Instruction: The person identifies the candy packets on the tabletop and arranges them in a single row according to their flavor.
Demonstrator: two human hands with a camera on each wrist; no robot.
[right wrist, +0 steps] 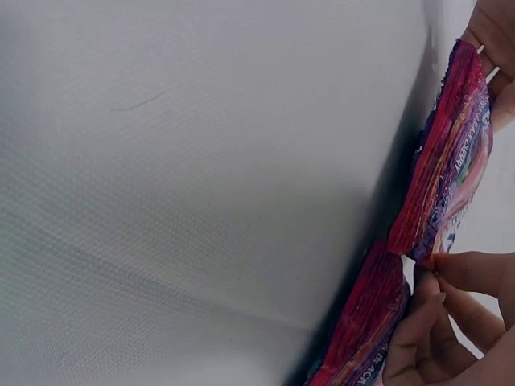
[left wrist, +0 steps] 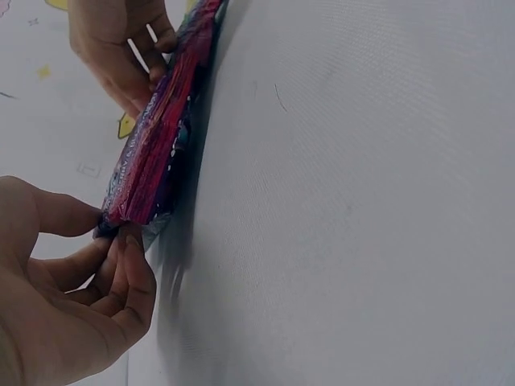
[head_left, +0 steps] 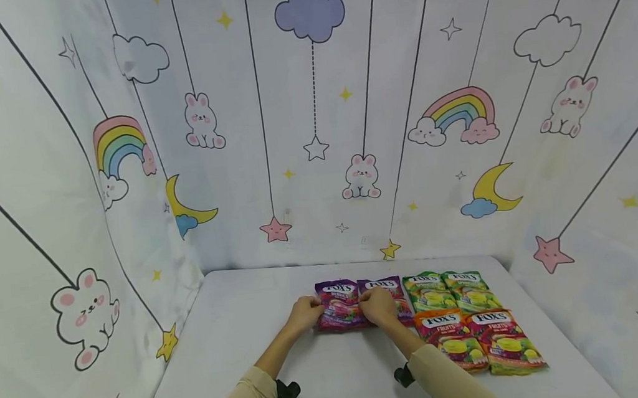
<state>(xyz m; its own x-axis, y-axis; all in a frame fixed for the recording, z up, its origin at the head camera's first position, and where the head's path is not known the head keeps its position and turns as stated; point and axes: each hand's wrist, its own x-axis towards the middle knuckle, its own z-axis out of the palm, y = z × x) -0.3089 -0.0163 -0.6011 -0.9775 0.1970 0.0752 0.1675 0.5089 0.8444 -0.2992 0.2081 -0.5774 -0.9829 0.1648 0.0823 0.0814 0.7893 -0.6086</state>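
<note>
A purple Fox's candy bag [head_left: 339, 307] lies on the white table between both hands. My left hand [head_left: 305, 313] pinches its left edge between thumb and fingers, plainly seen in the left wrist view, where the bag [left wrist: 165, 121] appears edge-on. At the opposite edge, my right hand [head_left: 378, 305] pinches the same bag [right wrist: 451, 153] with thumb and fingers. A second purple bag [head_left: 399, 292] sits directly to the right, partly covered by the right hand; in the right wrist view this second bag [right wrist: 362, 314] nearly meets the held one.
Two green Fox's bags [head_left: 430, 293] lie right of the purple ones. In front of them are two red-and-orange Fox's Fruits bags [head_left: 454, 341], close to the right forearm. A fabric backdrop [head_left: 322, 236] with printed drawings stands behind the table [head_left: 237, 305].
</note>
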